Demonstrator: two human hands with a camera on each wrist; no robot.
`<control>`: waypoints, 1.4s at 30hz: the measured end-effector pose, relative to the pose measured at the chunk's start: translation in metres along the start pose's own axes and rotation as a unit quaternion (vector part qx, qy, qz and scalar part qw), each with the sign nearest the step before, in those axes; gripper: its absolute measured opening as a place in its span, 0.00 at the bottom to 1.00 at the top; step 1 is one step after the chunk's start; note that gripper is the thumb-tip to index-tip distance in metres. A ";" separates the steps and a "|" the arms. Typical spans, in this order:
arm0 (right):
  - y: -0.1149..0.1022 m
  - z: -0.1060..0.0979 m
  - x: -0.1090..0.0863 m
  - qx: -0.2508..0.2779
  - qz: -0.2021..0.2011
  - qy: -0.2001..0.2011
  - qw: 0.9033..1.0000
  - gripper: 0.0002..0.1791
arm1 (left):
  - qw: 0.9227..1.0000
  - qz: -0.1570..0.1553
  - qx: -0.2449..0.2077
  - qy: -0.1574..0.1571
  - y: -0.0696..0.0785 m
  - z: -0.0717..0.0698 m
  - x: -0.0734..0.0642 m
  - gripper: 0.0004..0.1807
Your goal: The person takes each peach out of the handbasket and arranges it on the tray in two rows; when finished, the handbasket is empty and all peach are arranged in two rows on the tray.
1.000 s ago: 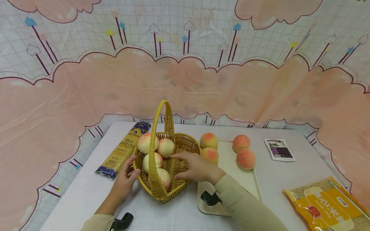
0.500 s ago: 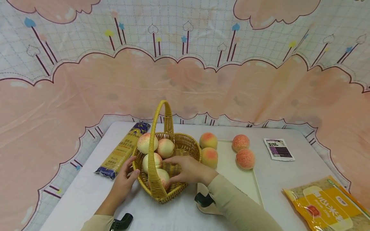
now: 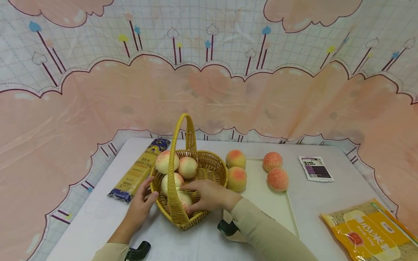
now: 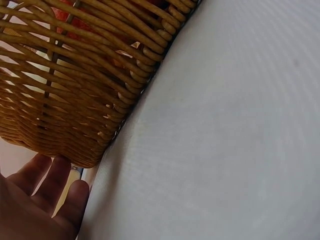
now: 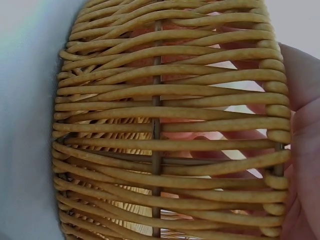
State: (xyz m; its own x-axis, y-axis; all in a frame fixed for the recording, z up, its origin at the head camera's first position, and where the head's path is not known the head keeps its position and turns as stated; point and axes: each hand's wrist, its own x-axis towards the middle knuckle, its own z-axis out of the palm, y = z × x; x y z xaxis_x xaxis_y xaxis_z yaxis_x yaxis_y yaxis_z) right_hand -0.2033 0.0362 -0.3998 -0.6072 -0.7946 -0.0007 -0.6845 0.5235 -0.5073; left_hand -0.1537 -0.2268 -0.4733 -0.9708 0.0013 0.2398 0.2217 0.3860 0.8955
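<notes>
A yellow wicker basket (image 3: 209,170) with a tall arched handle stands left of centre in the head view. Several pale peaches lie in its left part, among them a whitish peach (image 3: 187,170) at the back. Reaching in over the near right rim, my right hand (image 3: 209,195) holds the nearest peach (image 3: 184,200) between thumb and fingers. In the right wrist view, its fingers show only partly through the wicker wall (image 5: 160,115). My left hand (image 3: 141,203) touches the basket's left side with loosely bent fingers; their tips meet the wicker (image 4: 65,125) in the left wrist view.
Right of the basket lies a cream tray (image 3: 258,170), with two yellow-red peaches (image 3: 236,179) at its left edge and two red ones (image 3: 278,179) at its right. A spaghetti pack (image 3: 140,170), a small white packet (image 3: 315,169) and a yellow millet bag (image 3: 369,232) surround these.
My right hand has moved left and slightly down inside the basket, onto the nearest peach, and its fingers have come around it. My left hand has stayed at the basket's side.
</notes>
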 end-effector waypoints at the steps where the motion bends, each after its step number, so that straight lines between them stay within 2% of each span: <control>1: 0.000 0.000 0.000 -0.001 0.001 -0.001 1.000 0.37 | 1.000 0.000 0.000 0.000 0.000 0.000 0.000 0.29; 10: -0.004 0.001 0.007 -0.003 0.002 -0.008 1.000 0.35 | 1.000 -0.013 0.004 -0.006 -0.001 -0.001 0.002 0.29; 18: -0.003 0.001 0.011 -0.009 0.002 -0.019 1.000 0.32 | 1.000 -0.006 0.008 -0.007 0.000 -0.001 0.003 0.30; 29: 0.001 0.000 0.010 0.004 0.004 -0.024 1.000 0.31 | 1.000 -0.013 0.008 -0.008 0.000 -0.001 0.002 0.30; 42: 0.004 -0.006 0.004 0.001 -0.015 -0.016 1.000 0.31 | 1.000 -0.021 0.006 -0.011 0.001 -0.001 0.001 0.30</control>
State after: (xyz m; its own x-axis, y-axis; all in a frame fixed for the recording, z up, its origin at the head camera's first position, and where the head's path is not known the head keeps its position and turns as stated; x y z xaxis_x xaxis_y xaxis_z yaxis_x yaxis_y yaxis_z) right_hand -0.2112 0.0369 -0.3964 -0.5737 -0.8189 -0.0136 -0.7007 0.4994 -0.5095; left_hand -0.1545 -0.2269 -0.4719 -0.9809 0.0044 0.1943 0.1800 0.3976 0.8997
